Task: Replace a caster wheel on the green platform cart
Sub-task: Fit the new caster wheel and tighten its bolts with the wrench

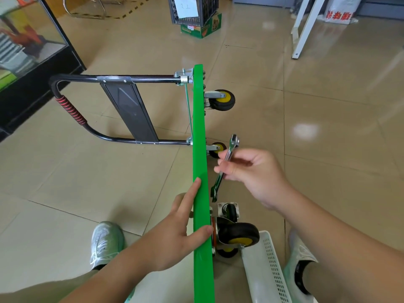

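Right of the upended green plastic cart (200,132), which the left hand (175,235) grips, the right hand (251,171) pinches a silver wrench (231,145); seat it squarely.

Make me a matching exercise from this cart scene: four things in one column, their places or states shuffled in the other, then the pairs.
Things:
1. wrench
2. green platform
3. white basket
4. cart handle

Places or states:
A. on the floor beside a shoe
B. held in the right hand
C. stood on edge, gripped by the left hand
D. sticking out to the left of the platform, with a red grip

Pairs: 1-B, 2-C, 3-A, 4-D
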The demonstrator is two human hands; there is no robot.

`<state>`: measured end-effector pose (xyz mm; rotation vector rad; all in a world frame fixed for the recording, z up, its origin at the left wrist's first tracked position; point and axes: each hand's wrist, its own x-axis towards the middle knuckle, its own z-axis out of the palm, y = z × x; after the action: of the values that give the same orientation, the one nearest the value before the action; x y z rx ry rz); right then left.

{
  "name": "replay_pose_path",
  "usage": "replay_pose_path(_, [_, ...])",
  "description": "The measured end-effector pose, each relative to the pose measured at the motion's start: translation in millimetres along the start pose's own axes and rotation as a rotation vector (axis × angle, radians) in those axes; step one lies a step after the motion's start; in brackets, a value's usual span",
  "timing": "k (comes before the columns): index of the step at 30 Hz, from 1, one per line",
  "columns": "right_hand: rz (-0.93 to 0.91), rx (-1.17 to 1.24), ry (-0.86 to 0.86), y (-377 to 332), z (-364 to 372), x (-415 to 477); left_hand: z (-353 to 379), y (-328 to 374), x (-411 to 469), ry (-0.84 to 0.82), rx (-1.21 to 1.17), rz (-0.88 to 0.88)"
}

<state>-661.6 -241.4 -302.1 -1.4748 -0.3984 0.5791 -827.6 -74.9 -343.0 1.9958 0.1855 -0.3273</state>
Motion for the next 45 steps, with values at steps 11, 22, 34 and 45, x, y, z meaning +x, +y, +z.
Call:
replay_pose_path(11, [-0.078, -0.066, -0.009, 9.3, 19.5, -43.8, 0.0, 4.2, 0.0, -0.013, -0.062, 0.006])
replay_pose_path(22, [-0.161, -0.062, -0.018, 7.3, 23.1, -51.2, -1.8, -1.1, 1.9, -0.084, -0.171, -0.037])
replay_pose_path(34, [-0.205, -0.117, -0.028, 11.9, 18.6, -49.8, -1.4, -2.5, 0.6, -0.082, -0.192, -0.034])
replay_pose_path(45, [-0.167, -0.082, 0.016, 16.9, 15.2, -28.8, 8.0, -0.8, 1.5, 0.0, -0.328, 0.009])
